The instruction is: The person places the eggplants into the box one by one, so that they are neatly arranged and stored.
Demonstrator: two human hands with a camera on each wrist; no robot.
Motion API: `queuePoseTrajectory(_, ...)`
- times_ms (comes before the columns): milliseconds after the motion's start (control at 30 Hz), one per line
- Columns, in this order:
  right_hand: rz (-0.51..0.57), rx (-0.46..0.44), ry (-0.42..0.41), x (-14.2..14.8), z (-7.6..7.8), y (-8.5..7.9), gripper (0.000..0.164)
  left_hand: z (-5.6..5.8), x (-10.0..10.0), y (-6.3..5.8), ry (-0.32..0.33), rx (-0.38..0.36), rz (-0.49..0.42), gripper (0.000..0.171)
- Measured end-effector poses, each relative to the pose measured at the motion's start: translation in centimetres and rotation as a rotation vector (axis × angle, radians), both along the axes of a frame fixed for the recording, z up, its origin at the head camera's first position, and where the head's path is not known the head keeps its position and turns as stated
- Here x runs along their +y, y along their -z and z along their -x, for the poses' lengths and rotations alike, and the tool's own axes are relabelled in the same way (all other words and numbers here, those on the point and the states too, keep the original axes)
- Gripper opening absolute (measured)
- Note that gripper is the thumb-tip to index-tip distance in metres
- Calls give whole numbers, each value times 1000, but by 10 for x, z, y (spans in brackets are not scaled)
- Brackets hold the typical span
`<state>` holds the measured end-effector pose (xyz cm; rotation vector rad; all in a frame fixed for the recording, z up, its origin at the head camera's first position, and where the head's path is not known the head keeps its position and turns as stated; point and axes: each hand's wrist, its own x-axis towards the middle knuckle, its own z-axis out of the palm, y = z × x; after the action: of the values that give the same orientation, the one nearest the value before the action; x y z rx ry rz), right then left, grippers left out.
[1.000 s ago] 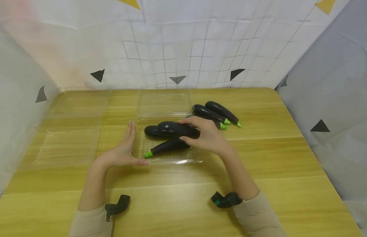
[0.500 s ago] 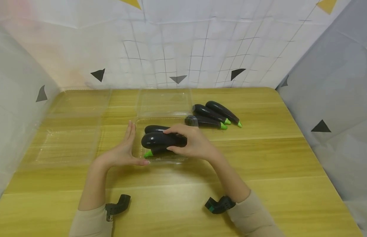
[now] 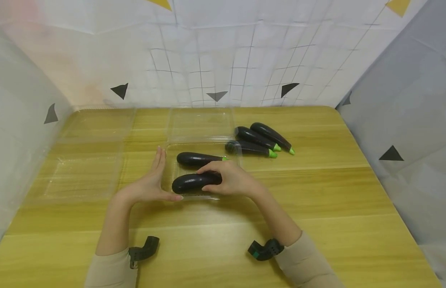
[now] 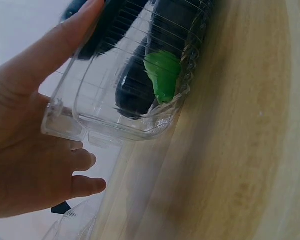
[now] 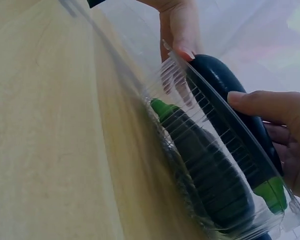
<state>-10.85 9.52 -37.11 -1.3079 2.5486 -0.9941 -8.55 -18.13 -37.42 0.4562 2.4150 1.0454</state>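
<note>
A clear plastic clamshell box (image 3: pixel 212 198) sits mid-table with its lid folded back. My right hand (image 3: pixel 233 179) grips a dark eggplant (image 3: pixel 188 183) between thumb and fingers, at the box's front side. In the right wrist view, its green stem end hangs inside the wall, over another eggplant (image 5: pixel 205 162) lying lower in the box. Behind it in the box lies one more eggplant (image 3: pixel 196 159), green tip to the right. My left hand (image 3: pixel 147 185) stands at the box's left end, thumb at the front corner and fingers straight along the side; the left wrist view shows the thumb at the rim.
Several eggplants, one of them front-most (image 3: pixel 248 148), lie at the back right beside the box, green tips pointing right. Another opened clear clamshell (image 3: pixel 82 176) is at the left of the table. White sheeting (image 3: pixel 223 52) rises behind the table and at both sides.
My right hand has carried its eggplant leftward and toward the front, then down over the front eggplant in the box. My left hand stays in place.
</note>
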Motion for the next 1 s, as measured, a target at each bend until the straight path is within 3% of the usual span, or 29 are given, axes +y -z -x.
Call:
queuePoseTrajectory(200, -64, -10, -24, 6, 1, -1, 39, 0, 1, -1, 8, 0, 0, 141)
queuePoseTrajectory(567, -268, 83, 41, 0, 1, 3, 27, 0, 0, 0, 7, 9, 22, 141)
queuePoseTrajectory(767, -276, 89, 101, -4, -2, 5, 28, 0, 0, -1, 10, 3, 27, 141)
queuePoseTrajectory(1000, -250, 79, 106, -3, -1, 7, 28, 0, 1, -1, 9, -4, 26, 141)
